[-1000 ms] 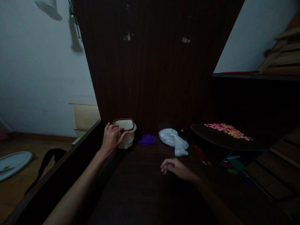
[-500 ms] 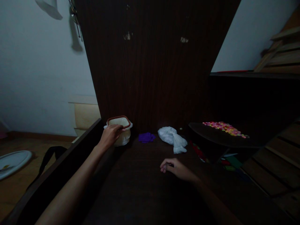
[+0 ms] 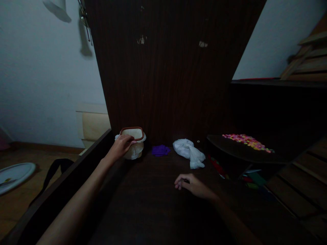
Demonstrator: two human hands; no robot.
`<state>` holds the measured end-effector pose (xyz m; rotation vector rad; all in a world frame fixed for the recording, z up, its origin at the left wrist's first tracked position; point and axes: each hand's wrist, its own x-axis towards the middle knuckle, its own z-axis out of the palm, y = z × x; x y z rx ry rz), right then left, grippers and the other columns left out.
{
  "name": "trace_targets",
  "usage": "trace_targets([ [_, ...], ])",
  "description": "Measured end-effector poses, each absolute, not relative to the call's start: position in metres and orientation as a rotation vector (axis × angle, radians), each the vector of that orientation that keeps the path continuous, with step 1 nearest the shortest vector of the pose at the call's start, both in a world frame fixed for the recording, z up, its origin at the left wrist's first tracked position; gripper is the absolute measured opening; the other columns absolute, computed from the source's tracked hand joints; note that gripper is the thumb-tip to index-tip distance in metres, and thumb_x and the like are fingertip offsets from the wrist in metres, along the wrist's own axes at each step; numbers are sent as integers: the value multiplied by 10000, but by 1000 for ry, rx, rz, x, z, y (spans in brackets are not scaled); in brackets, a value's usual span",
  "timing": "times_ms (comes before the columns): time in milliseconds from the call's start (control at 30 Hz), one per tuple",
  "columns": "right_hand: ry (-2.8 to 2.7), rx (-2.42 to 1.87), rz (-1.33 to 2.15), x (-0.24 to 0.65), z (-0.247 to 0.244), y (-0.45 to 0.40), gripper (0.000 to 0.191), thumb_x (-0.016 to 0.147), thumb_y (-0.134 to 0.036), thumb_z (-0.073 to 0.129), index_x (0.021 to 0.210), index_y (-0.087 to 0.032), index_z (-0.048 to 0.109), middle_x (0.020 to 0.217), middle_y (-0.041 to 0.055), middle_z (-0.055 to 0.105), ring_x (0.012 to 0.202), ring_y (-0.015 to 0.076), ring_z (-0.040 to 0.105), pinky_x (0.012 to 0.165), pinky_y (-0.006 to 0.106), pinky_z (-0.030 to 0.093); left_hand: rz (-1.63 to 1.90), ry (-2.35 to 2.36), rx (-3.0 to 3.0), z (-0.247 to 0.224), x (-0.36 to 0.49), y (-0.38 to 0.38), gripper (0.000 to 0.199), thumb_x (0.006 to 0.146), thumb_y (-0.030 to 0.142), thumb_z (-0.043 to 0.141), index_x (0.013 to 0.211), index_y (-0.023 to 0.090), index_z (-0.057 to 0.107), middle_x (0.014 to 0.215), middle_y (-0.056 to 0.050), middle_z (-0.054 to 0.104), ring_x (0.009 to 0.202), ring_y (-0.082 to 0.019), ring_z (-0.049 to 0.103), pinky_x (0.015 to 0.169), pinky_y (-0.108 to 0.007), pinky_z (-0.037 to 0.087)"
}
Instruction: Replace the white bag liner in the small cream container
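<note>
At the back left of the dark desk top stands a small bin (image 3: pixel 134 151) with a brown rim (image 3: pixel 138 139) and a whitish plastic liner folded over its edge. My left hand (image 3: pixel 122 145) is closed on the near left side of this rim; the fingertips are partly hidden. Out over the middle of the desk is my right hand (image 3: pixel 187 183), fingers curled in towards the thumb, with nothing visible in them. Beyond it lies a knotted white plastic bag (image 3: pixel 187 150). A crumpled purple cloth-like item (image 3: pixel 160 150) rests between bin and bag.
A dark upright panel (image 3: pixel 163 75) closes off the back. To the right, a curved shelf (image 3: pixel 224 147) carries a pile of small pink and yellow pieces (image 3: pixel 249 142), with red and green items underneath. A raised board (image 3: pixel 76 170) edges the left side. A lamp hangs upper left.
The bin's rim has shifted slightly right and turned a little under my left hand. My right hand stays almost where it was, still curled. The whole view has moved slightly.
</note>
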<state>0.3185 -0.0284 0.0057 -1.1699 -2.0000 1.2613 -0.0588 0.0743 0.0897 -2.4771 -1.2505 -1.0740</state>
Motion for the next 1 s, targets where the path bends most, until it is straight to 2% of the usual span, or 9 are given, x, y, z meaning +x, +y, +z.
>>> trace_targets([
  [133,-2024,-1174,1240,318,6,-29,323,925,-457,551,927,-165,690,907,97,753,805,213,693,760,355,540,-1086,-1256,-2488,91,-59,72,336,993,467,488,940,179,653,920,-98,717,899,-259,691,848,-403,554],
  [233,-2048,-1177,1216,318,9,-29,314,936,-435,528,936,-166,692,915,96,755,807,212,698,757,353,543,-1112,-1261,-2466,93,-57,67,367,981,504,503,1082,173,627,1078,-127,697,1047,-290,661,941,-456,536],
  [333,-2081,-1181,1177,320,15,-30,285,941,-394,522,936,-172,699,903,88,752,817,219,694,769,360,542,-1170,-1239,-2387,100,-53,58,373,974,478,526,1210,192,573,1251,-138,643,1220,-316,583,1100,-541,434],
  [400,-2120,-1199,1095,322,21,-31,238,936,-353,538,935,-188,710,911,80,747,855,229,684,810,375,532,-1214,-1199,-2326,105,-48,49,351,975,428,536,1246,206,551,1306,-131,616,1275,-316,547,1154,-560,379],
  [500,-2224,-1248,840,323,32,-32,191,931,-280,538,974,-217,713,1012,80,734,978,249,663,921,413,503,-1263,-1119,-2293,112,-36,29,327,977,372,549,1260,209,550,1295,-123,612,1267,-306,553,1122,-521,431],
  [667,-2348,-1233,585,315,44,-34,257,950,-246,503,1140,-221,675,1276,100,669,1240,272,574,1106,459,416,-1202,-981,-2533,104,-10,-6,285,986,280,533,1257,214,591,1247,-113,646,1200,-279,608,1061,-448,499],
  [800,-2425,-1246,549,303,46,-34,348,978,-314,505,1275,-206,651,1404,125,603,1345,287,511,1148,474,397,-905,-1068,-2840,78,4,-20,291,981,321,548,1245,223,622,1258,-109,658,1166,-266,638,1029,-417,540],
  [1000,-2509,-1309,683,290,20,-25,563,989,-462,526,1473,-175,526,1616,142,383,1513,336,305,1233,544,282,-657,-1192,-3038,22,6,-17,465,979,423,577,1404,237,547,1462,-118,583,1368,-296,537,1142,-480,467],
])
